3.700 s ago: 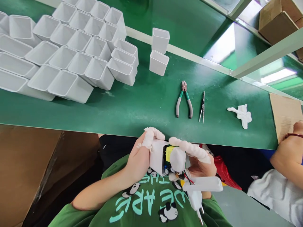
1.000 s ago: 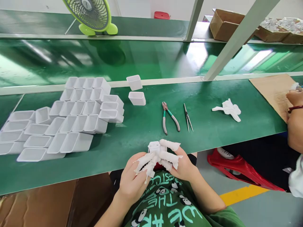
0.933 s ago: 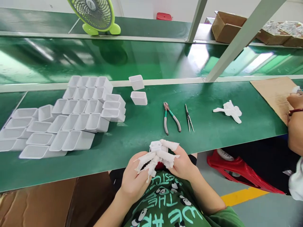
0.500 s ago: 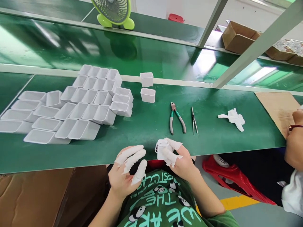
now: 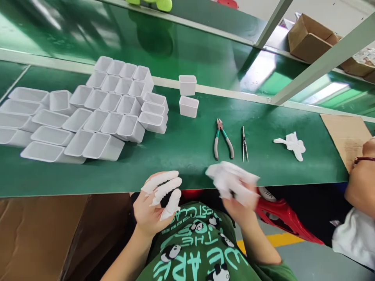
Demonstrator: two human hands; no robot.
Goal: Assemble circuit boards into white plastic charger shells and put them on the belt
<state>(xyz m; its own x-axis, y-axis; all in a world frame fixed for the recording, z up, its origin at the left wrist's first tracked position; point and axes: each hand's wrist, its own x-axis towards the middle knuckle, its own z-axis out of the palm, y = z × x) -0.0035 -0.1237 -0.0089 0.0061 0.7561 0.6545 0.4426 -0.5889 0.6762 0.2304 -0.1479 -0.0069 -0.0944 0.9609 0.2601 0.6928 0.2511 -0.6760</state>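
My left hand [image 5: 156, 200] hovers at the near edge of the green bench [image 5: 181, 152], palm up, fingers spread, white cots on the fingertips, holding nothing. My right hand [image 5: 238, 191] is a motion-blurred patch to the right of it, just below the bench edge. It is closed around a small white adapter housing [image 5: 224, 175], which is smeared, so its details are unreadable. Green-handled cutters [image 5: 222, 138] and tweezers [image 5: 244, 143] lie just beyond my right hand.
A big pile of empty white housings [image 5: 88, 113] fills the left of the bench, with two upright ones [image 5: 188, 95] apart. A crumpled white glove [image 5: 291, 144] and cardboard sheet [image 5: 345, 134] lie right. A co-worker's arm [image 5: 361, 179] is at the right edge. A red stool [image 5: 281, 218] stands below.
Both hands gripped the white housing together; my left hand let go and opened. My right hand has now swept to the right with the housing, blurring. The view tilted downward.
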